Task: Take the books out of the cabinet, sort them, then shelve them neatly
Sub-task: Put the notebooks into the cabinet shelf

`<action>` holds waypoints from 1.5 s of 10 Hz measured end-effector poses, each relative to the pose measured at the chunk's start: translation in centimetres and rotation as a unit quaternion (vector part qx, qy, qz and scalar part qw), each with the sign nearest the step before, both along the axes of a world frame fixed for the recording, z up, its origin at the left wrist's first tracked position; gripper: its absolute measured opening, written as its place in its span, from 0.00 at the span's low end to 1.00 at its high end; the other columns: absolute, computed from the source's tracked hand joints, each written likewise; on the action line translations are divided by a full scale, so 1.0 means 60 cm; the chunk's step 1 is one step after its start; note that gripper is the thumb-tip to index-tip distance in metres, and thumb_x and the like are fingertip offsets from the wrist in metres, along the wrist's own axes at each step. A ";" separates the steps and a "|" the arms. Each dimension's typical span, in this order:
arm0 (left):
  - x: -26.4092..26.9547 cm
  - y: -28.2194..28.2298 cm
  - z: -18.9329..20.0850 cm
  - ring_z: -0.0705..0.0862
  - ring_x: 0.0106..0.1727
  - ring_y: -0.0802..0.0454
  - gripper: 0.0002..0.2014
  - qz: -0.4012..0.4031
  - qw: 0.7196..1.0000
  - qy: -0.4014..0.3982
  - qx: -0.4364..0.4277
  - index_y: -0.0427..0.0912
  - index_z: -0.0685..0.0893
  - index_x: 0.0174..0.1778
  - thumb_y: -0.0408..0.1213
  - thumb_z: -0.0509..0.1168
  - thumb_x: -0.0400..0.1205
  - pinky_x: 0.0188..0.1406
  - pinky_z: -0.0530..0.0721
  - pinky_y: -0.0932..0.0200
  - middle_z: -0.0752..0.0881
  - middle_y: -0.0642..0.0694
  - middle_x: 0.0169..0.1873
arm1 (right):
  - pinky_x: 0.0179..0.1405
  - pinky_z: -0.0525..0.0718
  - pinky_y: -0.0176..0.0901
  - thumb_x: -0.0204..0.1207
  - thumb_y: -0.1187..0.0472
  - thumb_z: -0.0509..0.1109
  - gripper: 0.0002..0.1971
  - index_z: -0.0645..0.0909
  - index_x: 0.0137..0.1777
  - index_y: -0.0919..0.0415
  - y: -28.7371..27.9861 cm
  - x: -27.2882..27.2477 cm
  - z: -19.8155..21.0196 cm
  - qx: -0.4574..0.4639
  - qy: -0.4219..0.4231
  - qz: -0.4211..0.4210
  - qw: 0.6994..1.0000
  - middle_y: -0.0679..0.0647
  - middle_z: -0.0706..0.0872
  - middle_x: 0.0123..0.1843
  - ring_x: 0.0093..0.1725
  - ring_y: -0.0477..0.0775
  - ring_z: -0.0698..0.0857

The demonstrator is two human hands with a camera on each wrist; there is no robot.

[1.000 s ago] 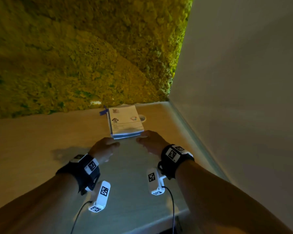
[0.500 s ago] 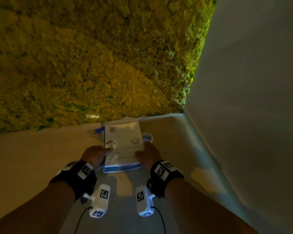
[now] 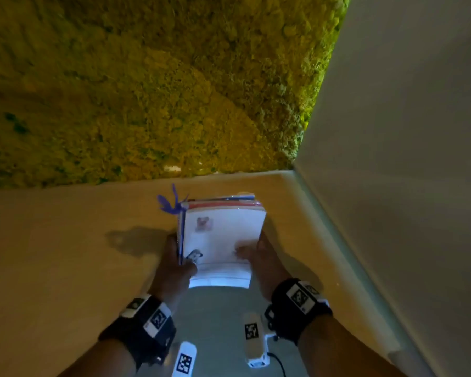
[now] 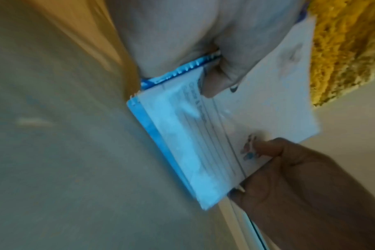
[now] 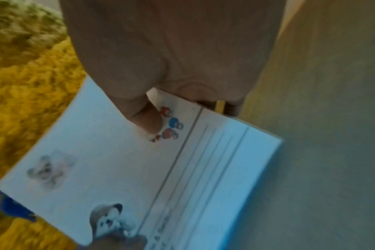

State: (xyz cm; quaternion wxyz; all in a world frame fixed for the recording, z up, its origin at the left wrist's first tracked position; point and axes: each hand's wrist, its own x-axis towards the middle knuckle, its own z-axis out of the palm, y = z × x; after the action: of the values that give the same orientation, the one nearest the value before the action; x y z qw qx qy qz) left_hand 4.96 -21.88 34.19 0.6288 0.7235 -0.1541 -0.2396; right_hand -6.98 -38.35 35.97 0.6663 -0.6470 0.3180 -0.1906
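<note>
A small stack of thin paper booklets with white covers and blue edges (image 3: 223, 240) is held just above the pale beige shelf board (image 3: 65, 240), close to the corner where the yellow-green mossy back wall (image 3: 147, 91) meets the plain white side wall (image 3: 405, 131). The left hand (image 3: 174, 265) grips the stack on its left edge, with the thumb curled over the top cover near a small picture of a dog and the other fingers below; in the left wrist view the thumb (image 4: 220, 79) presses on the cover beside the blue spine. The right hand (image 3: 264, 259) holds the right edge of the stack in the same way, thumb (image 5: 148, 121) on the cover next to small red and blue figures, fingers hidden under the stack. So both grips are clamped on the stack, one on each side of it. A purple ribbon or tag (image 3: 170, 204) sticks out at the far left corner of the stack. I judge the booklets to be light but soft and smooth, so they may bend or slide against each other; holding both long edges and squeezing the whole stack together seems the safe way. The far end of the stack appears tilted up, and a single booklet could slip out there.
</note>
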 end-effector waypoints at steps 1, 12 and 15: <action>-0.056 0.033 -0.017 0.80 0.71 0.34 0.43 0.016 0.999 -0.027 0.019 0.45 0.67 0.81 0.43 0.66 0.64 0.55 0.84 0.53 0.80 0.39 0.70 | 0.48 0.86 0.37 0.71 0.69 0.75 0.21 0.79 0.65 0.70 0.062 -0.064 -0.020 -0.014 -0.015 -0.018 1.000 0.53 0.91 0.46 0.44 0.41 0.90; -0.509 -0.002 -0.447 0.85 0.51 0.39 0.18 -0.144 0.970 0.128 0.146 0.37 0.83 0.58 0.29 0.76 0.73 0.53 0.82 0.49 0.88 0.38 0.51 | 0.58 0.77 0.36 0.86 0.66 0.66 0.19 0.77 0.76 0.67 0.051 -0.559 -0.419 0.038 0.269 -0.030 0.962 0.56 0.83 0.66 0.64 0.58 0.82; -0.346 -0.183 -0.628 0.83 0.42 0.40 0.25 -0.133 0.970 0.003 0.206 0.31 0.84 0.50 0.49 0.79 0.70 0.39 0.76 0.51 0.85 0.27 0.44 | 0.69 0.77 0.48 0.86 0.58 0.67 0.27 0.68 0.83 0.65 -0.127 -0.367 -0.576 -0.151 0.315 -0.023 0.937 0.65 0.76 0.81 0.77 0.68 0.78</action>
State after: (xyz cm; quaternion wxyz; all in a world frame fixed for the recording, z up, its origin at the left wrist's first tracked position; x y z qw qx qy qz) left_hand -15.79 -32.86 -3.50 0.4294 0.8095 -0.1943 -0.3501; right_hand -29.00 -45.97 1.40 0.4220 -0.7592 0.4940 -0.0384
